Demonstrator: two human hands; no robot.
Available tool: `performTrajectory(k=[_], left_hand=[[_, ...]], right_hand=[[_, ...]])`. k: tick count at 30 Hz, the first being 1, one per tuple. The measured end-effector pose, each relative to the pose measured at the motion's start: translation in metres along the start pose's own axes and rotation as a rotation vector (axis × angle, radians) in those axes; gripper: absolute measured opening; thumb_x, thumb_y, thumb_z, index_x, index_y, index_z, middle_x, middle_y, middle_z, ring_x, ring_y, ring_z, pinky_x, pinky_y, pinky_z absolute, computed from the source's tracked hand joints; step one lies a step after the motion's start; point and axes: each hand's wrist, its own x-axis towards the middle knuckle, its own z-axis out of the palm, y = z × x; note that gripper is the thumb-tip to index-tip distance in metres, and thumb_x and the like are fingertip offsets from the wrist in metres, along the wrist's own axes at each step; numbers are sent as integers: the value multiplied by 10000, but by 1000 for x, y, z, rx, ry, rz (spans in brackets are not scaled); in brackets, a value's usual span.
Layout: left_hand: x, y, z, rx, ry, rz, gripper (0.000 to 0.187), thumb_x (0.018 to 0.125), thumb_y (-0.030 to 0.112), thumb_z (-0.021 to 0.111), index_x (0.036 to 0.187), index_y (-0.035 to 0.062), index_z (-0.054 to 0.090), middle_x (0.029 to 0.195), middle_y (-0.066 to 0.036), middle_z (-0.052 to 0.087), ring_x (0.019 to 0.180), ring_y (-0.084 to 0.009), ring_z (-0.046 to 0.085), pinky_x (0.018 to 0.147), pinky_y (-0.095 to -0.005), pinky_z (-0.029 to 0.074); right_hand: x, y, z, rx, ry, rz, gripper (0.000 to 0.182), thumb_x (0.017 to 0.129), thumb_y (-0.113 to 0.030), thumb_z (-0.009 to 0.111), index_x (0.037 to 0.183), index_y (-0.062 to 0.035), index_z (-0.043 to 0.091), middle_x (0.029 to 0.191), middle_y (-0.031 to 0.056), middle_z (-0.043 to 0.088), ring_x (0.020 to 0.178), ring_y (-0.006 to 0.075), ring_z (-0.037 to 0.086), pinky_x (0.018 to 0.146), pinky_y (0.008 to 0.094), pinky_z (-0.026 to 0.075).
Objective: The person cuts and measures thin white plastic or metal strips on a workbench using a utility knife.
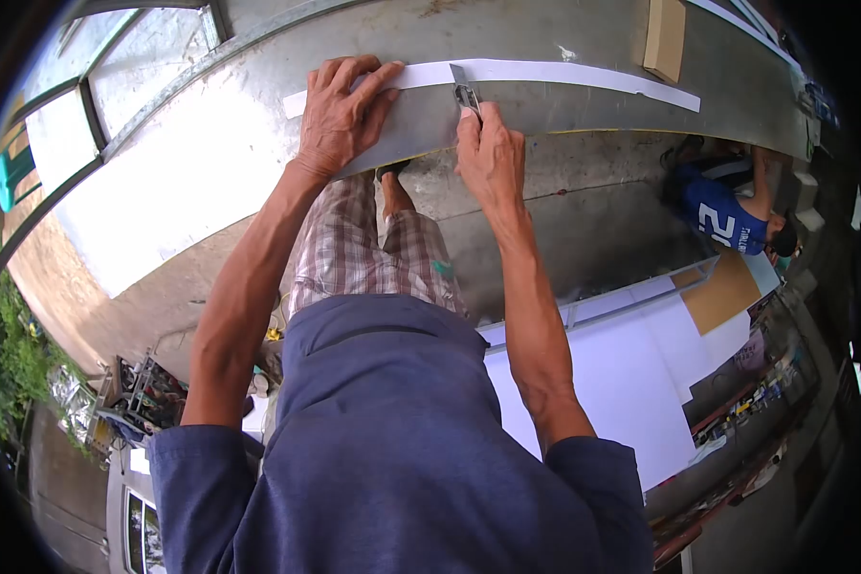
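Note:
A long white strip (555, 72) lies along the grey worktop (584, 113). My left hand (342, 113) rests on the strip near its left end, palm down, fingers a little bent and apart, pressing on it. In my right hand (491, 151) is a utility knife (466, 96), gripped by its handle. Its blade lies across the strip, to the right of my left hand. The fine line of contact under the blade is too small to make out.
A brown block (664, 40) sits on the worktop near the strip's right end. Another person in a blue jersey (727, 212) crouches at the right. Behind me lie large white sheets (593, 392) with a metal frame. A metal frame (91, 115) and a green chair (11, 177) are at left.

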Motion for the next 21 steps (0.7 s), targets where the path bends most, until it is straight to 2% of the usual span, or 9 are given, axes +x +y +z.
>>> performTrajectory(k=[9,21], left_hand=[[-2,-2,0,-6,-4,-10,406,890,196,739,1292,207,685,1179,-59,639,1111,-269,570,942,-425,432],[-2,-1,0,5,-7,-7,408,894,209,742,1298,202,684,1183,-58,638,1111,-271,568,942,-424,435]], right_hand=[[6,-6,3,37,-16,73,240,1020,-202,547,886,-4,540,592,206,605,576,424,642,535,492,471],[6,-1,5,57,2,44,227,1015,-184,555,870,-11,536,585,208,599,561,412,646,518,478,469]])
